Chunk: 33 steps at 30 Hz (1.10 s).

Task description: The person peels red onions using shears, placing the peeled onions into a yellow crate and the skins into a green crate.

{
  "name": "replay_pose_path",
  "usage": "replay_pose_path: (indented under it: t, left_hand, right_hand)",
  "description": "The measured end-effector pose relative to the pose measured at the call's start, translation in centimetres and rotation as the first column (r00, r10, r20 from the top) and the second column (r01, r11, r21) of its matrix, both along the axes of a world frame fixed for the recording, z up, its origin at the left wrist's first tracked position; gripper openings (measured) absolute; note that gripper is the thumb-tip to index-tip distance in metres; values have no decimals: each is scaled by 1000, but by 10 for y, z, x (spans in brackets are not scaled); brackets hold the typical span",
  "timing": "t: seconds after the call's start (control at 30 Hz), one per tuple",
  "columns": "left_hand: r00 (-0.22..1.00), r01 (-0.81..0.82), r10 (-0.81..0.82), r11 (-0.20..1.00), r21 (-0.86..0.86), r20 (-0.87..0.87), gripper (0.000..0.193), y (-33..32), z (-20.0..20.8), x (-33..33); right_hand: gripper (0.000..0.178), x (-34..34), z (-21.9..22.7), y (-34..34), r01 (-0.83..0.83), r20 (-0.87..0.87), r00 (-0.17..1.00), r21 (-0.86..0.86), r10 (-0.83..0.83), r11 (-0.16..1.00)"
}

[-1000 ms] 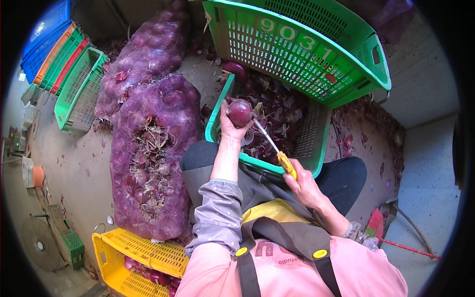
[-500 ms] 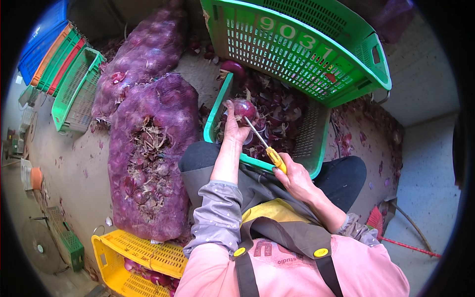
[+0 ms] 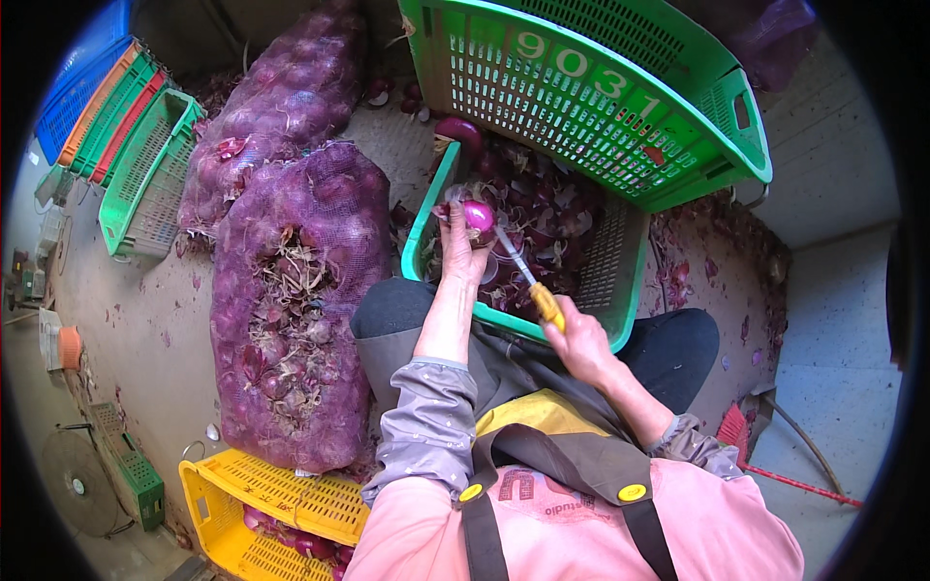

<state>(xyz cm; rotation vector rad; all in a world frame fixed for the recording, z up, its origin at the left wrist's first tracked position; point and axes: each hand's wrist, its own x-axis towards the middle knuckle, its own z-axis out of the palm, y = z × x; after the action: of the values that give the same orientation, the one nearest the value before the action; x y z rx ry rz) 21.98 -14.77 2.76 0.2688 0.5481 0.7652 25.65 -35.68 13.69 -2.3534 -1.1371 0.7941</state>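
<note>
My left hand (image 3: 463, 249) is closed around a red onion (image 3: 478, 217) above the near left part of a green crate. The onion's upper side shows a bright, shiny purple patch, with loose dry skin at its left. My right hand (image 3: 578, 341) grips the yellow handle of a knife (image 3: 521, 261), whose narrow metal blade points up and left, its tip close beside the onion. Whether the tip touches the onion I cannot tell. Under both hands, the green crate (image 3: 632, 281) holds a heap of onion skins (image 3: 552, 218).
A large green crate (image 3: 581, 107) stands tilted behind. Two purple mesh sacks of onions (image 3: 339, 213) lie at the left, the nearer torn open. A yellow crate (image 3: 281, 494) with peeled onions is at lower left. Stacked crates (image 3: 145, 184), a fan (image 3: 82, 484) and a red broom (image 3: 734, 431) stand farther out.
The onion has turned in my left hand, and a bright peeled patch now shows where dull skin was. The knife tip has shifted slightly right, and my right hand has moved a little right.
</note>
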Motion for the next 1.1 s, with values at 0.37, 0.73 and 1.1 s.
replay_pose_path:
  t: [0.37,0.73,1.1]
  left_hand:
    - [999,51,-48,978,-201,22,67,5,5,0]
    - [980,160,-121,949,-271,155,62,17,-12,-2]
    - [982,57,-9,966,-254,187,44,17,11,-7]
  right_hand:
    - [34,1,25,-6,15,-225,974,111,10,994]
    - [32,1,49,-3,-61,-231,968,152,96,986]
    - [31,8,53,-10,-52,-457,886,73,80,996]
